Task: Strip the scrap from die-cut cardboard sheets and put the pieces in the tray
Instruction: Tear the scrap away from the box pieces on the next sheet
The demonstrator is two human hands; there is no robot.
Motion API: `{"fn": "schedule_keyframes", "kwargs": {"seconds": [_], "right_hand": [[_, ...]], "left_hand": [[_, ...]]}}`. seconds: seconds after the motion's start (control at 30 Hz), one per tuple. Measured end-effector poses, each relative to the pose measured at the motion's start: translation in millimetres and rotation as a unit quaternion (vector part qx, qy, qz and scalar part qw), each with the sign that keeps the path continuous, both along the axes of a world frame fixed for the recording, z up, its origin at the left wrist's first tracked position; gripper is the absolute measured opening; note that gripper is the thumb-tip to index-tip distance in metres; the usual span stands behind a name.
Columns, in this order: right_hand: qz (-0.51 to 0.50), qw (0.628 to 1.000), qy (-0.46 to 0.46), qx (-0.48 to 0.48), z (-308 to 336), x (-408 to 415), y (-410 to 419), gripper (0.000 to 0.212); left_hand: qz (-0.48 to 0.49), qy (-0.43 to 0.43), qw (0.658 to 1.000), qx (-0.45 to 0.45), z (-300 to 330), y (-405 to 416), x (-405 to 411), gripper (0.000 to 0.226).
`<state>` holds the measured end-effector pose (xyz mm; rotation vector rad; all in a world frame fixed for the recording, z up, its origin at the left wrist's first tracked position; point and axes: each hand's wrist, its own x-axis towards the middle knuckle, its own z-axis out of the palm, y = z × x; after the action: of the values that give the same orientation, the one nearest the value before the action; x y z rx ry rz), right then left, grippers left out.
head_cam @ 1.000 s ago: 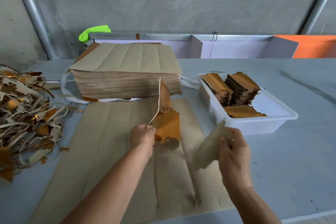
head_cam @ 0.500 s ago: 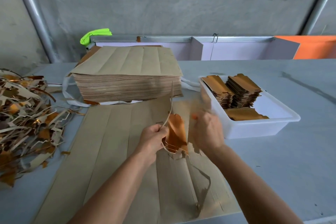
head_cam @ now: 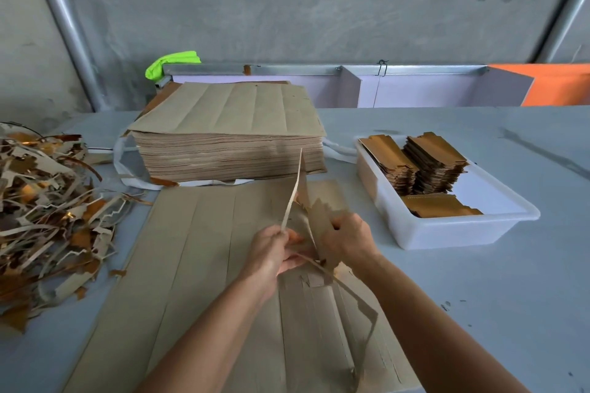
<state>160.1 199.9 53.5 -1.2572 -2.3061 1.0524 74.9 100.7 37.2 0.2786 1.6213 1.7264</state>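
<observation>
Die-cut sheet (head_cam: 204, 281) lies flat on the grey desk (head_cam: 479, 313), centre to lower centre of frame. Plain kraft brown, long parallel cut lines running away from the camera; its right-hand part is torn up, with ragged edges and a loose flap lifted at lower right.

Left hand (head_cam: 271, 252) at frame centre pinches a thin scrap strip (head_cam: 292, 198) that stands up and leans toward the stack behind. Right hand (head_cam: 346, 238) just beside it, fingers curled round a cut piece (head_cam: 319, 220) with a jagged top edge, held roughly upright above the sheet. The hands are nearly touching.

Stack of uncut sheets (head_cam: 230, 140) sits behind the working sheet, upper centre, same brown, edges squared.

White plastic tray (head_cam: 447, 233) at right of frame, well apart from the hands: two tall piles of stripped pieces (head_cam: 415, 163) at its far end, one short pile nearer, the rest bare white floor. Pieces show a golden-brown face.

Scrap heap (head_cam: 44, 210) at left edge: tangled strips, brown mixed with shiny gold.
</observation>
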Motion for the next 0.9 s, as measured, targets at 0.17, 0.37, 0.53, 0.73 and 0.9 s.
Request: {"fn": "schedule_keyframes", "kwargs": {"seconds": [0.17,0.37,0.53,0.73,0.9], "right_hand": [[0.088,0.986,-0.018,0.141,-2.9,-6.6,-22.8,0.018],[0.105,0.975,0.076,0.18,-25.6,-9.4,-36.3,0.015],[0.134,0.972,0.082,0.177,-35.1,-5.1,-31.3,0.017],[-0.092,0.973,0.211,0.017,-35.3,9.8,-14.4,0.027],[-0.235,0.888,0.364,-0.154,-30.8,31.0,3.8,0.005]], "left_hand": [[0.004,0.188,0.971,-0.146,15.3,22.3,-15.8,0.04],[0.076,0.194,0.955,-0.21,8.3,45.2,-51.7,0.042],[0.047,0.178,0.954,-0.235,-3.0,45.4,-61.3,0.019],[0.138,0.063,0.978,-0.143,-4.1,37.4,-70.3,0.013],[0.207,-0.019,0.977,-0.053,-14.3,18.8,-74.1,0.018]]}}
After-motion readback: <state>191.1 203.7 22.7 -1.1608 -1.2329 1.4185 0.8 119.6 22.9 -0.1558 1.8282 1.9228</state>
